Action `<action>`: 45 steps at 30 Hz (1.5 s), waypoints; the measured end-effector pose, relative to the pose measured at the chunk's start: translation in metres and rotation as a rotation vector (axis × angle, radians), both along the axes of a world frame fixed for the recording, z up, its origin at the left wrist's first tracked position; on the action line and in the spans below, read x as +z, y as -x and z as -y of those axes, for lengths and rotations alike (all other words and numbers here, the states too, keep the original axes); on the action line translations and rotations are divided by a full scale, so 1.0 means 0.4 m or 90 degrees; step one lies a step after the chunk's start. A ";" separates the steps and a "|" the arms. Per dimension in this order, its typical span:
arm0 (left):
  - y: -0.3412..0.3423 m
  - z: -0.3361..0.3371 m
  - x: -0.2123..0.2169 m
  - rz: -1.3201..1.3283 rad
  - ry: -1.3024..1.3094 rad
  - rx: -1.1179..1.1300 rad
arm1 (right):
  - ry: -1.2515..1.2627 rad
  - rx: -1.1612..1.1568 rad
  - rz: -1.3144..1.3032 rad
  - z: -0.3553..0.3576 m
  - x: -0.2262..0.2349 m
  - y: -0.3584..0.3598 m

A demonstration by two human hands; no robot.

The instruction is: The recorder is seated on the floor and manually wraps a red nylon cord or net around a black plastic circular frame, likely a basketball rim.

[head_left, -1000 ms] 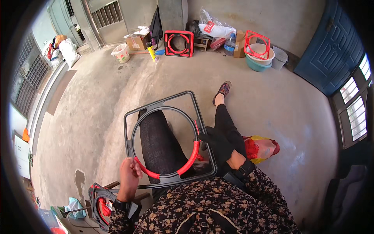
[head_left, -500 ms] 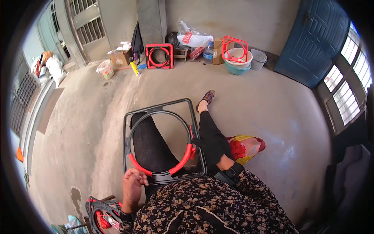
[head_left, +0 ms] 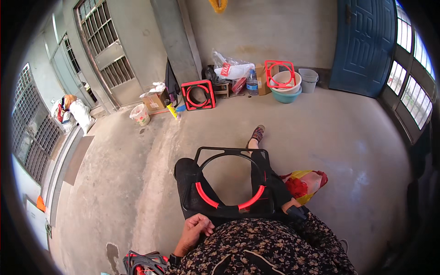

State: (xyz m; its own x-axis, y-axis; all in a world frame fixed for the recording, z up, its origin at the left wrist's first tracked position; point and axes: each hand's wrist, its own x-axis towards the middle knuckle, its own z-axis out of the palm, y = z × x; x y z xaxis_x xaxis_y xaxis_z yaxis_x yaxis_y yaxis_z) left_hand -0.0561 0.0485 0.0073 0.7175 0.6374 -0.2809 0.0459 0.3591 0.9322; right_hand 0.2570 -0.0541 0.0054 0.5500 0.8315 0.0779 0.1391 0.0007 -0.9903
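Observation:
A square black plastic frame [head_left: 233, 151] with a round ring inside it rests over my lap and thighs. Two red sleeves [head_left: 206, 195] cover the lower left and lower right arcs of the ring. Just below the frame's near left corner is my left hand [head_left: 198, 229], bare, its fingers curled in and pressed together. Whether anything is in them is hidden. My right hand [head_left: 277, 190], in a black glove, lies by the frame's right side. Its fingers merge with the dark trousers and cannot be made out.
More black and red frames [head_left: 144, 262] lie at lower left. A yellow and red bag [head_left: 311, 183] with red pieces stands right of my leg. Along the far wall are a red and black frame [head_left: 198, 95], tubs [head_left: 286, 96], a grey bucket [head_left: 308, 80] and a carton [head_left: 155, 98].
The view has tilted up and shifted. The black frame lies flatter over my lap, and the right sleeve, earlier partly off the ring, now sits along it. My left hand has come away from the frame's edge.

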 end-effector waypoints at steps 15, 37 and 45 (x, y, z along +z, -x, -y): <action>-0.132 -0.089 0.123 0.004 -0.199 0.000 | 0.117 0.074 0.125 -0.002 0.175 0.073; -0.431 -0.094 0.127 0.042 -0.024 0.050 | 0.018 0.209 0.500 0.022 0.093 0.044; -0.298 -0.223 0.219 0.123 0.081 0.145 | -0.209 0.303 0.636 0.017 0.010 0.002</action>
